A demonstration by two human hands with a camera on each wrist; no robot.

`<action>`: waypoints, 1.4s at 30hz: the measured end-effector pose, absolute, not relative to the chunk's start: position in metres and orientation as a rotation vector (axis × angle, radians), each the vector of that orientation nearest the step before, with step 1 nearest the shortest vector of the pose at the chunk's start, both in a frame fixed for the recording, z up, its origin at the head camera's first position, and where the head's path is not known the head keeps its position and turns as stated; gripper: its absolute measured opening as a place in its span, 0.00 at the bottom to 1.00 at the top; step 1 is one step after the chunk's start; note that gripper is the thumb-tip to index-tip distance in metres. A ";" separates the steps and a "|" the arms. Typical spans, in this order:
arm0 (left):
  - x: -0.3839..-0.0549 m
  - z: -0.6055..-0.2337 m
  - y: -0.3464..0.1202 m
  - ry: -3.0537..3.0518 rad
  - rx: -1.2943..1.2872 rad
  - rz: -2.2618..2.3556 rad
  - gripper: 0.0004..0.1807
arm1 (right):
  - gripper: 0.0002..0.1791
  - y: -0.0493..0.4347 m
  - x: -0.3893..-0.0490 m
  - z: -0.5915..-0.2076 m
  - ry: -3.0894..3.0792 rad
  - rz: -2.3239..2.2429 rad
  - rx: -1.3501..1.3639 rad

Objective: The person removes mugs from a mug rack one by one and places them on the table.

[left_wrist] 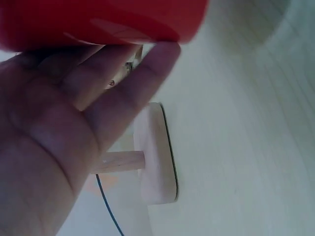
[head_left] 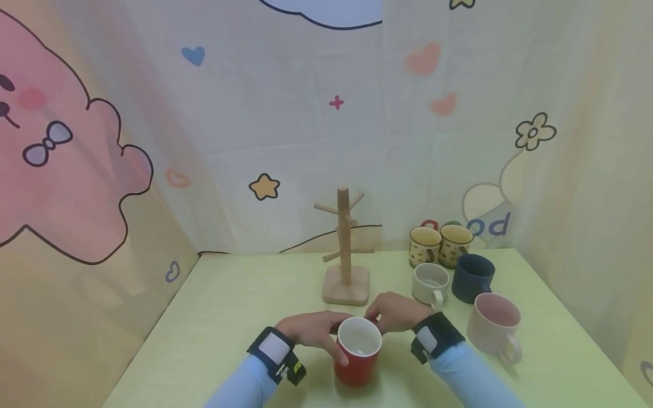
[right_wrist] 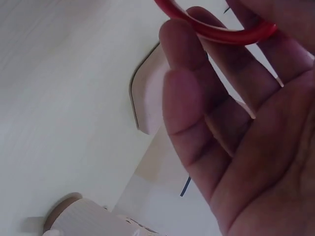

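Note:
A red mug with a white inside stands upright in front of me, in the middle of the head view. My left hand holds its body from the left, thumb on the near side and fingers around the far side. In the left wrist view those fingers lie against the red wall. At the mug's far right, my right hand pinches the red handle, which shows between thumb and fingers in the right wrist view. Whether the mug's bottom touches the table is unclear.
A wooden mug tree with bare pegs stands just beyond the hands. On the right are two yellow patterned mugs, a white cup, a dark blue mug and a pink mug. A printed curtain hangs behind the table.

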State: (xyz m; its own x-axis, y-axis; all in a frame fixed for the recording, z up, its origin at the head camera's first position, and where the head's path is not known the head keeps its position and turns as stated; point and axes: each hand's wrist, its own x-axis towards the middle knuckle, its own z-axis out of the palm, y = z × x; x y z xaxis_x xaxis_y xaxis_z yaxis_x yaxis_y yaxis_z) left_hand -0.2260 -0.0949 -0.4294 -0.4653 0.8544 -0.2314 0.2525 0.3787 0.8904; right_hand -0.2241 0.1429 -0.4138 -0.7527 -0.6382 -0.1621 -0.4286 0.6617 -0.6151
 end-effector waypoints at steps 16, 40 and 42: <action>-0.241 -0.433 -0.128 1.983 0.758 1.339 0.32 | 0.02 0.148 -0.218 -0.427 2.463 -1.036 -0.564; -0.247 -0.448 -0.128 3.090 0.592 0.417 0.28 | 0.15 0.146 -0.190 -0.431 2.789 -1.259 0.103; -0.246 -0.449 -0.129 3.138 0.533 0.340 0.29 | 0.15 0.150 -0.187 -0.431 2.803 -1.258 0.137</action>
State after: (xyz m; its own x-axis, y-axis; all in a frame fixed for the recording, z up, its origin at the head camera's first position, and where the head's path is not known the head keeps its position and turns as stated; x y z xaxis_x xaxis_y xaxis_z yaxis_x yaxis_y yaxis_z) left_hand -0.2462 -0.1290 -0.4485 -0.9428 0.3198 0.0937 0.3324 0.9221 0.1979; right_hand -0.1865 0.1504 -0.4314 -0.9938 0.0540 -0.0968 0.1082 0.6616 -0.7420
